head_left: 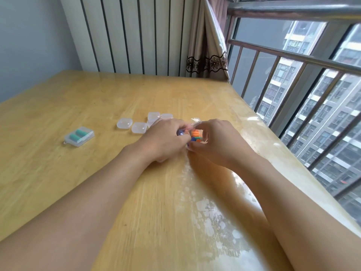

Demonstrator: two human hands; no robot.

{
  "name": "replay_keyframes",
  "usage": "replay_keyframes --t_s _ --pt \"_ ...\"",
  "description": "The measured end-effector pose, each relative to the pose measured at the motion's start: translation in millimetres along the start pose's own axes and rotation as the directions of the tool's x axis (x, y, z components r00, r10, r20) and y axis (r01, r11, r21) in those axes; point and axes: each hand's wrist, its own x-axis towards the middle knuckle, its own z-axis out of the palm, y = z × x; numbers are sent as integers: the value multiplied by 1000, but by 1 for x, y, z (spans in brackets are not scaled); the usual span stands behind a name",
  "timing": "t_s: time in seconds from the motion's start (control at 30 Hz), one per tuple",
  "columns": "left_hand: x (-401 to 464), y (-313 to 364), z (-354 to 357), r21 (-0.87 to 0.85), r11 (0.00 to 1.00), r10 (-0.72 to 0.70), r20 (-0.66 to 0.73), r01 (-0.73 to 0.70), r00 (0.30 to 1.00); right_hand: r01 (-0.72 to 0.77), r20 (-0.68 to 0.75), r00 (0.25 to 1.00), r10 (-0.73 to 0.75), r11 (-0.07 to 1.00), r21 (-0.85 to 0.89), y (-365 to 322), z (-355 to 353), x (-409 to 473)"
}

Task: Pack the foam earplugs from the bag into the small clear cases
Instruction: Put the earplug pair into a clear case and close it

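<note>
A clear plastic bag point(195, 122) of foam earplugs point(195, 135) in orange, blue and green sits between my two hands on the wooden table point(97, 106). My left hand point(166, 137) and my right hand point(212, 140) both pinch the bag at its near side. Several small clear cases point(125, 123) lie just behind and left of my left hand, partly hidden by it. Farther left a rectangular clear case point(79, 136) holds two green earplugs.
The table's right edge runs along a window with a metal railing point(293, 55). A curtain point(209, 45) and a ribbed white panel point(136, 34) stand behind the table. The table's glossy right side reflects light.
</note>
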Motion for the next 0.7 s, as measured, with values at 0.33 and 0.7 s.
replay_keyframes --t_s 0.33,0.7 --pt "9 -9 7 12 1000 3 -43 -2 999 -14 51 998 25 980 -198 -4 1 -4" --pt "7 -13 11 26 998 51 -72 -49 996 -144 104 982 155 983 -110 -5 9 5"
